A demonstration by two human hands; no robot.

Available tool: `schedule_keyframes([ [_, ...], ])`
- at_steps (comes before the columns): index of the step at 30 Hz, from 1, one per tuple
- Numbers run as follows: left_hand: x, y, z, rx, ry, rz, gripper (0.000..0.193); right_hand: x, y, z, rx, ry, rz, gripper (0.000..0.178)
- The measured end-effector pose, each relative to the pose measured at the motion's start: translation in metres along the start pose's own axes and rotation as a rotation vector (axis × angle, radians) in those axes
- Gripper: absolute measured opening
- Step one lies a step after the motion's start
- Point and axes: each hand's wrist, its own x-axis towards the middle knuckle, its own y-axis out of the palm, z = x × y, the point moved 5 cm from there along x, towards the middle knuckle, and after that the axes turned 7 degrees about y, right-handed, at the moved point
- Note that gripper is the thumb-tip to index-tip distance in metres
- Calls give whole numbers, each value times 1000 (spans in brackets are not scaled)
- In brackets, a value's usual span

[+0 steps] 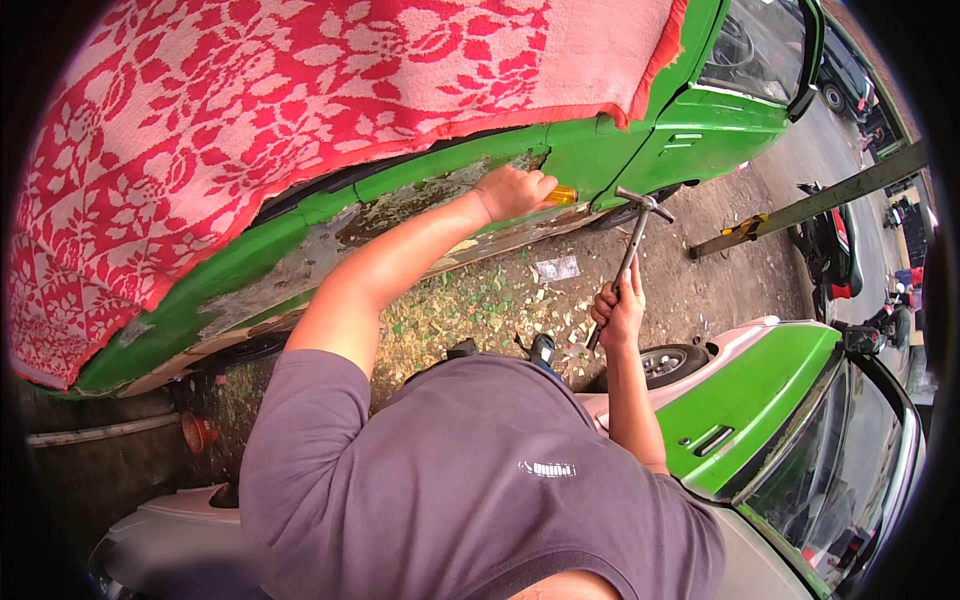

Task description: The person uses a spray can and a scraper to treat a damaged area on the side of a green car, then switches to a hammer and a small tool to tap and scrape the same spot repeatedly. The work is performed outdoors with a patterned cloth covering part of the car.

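Note:
My left hand is closed around a tool with a yellow handle, held against the side of the green car. The handle sticks out to the right of my fist; the tool's other end is hidden. My right hand grips a metal hammer by its shaft, with the head raised. That head is to the right of the yellow handle and apart from it. The car's lower side panel is scraped, with paint and filler flaked off to a grey, patchy surface.
A red and pink floral blanket covers the green car's upper part. Paint chips and a clear plastic wrapper litter the ground. Behind me stands another green and white car. A metal post slants at the right, near a motorcycle.

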Motion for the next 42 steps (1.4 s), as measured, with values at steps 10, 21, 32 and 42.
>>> schedule_keyframes([
  [10, -2, 4, 9, 10, -51, 41, 33, 11, 12, -1, -150, 79, 43, 46],
  [21, -6, 0, 7, 12, -63, 27, 34, 15, 12, 12, -200, 59, 84, 46],
  [32, -24, -13, 15, 57, -145, -8, 37, 24, 9, 34, -200, 14, 86, 46],
  [42, -9, -28, -9, -46, -70, -50, 35, 19, -7, 48, -255, 16, 43, 46],
])
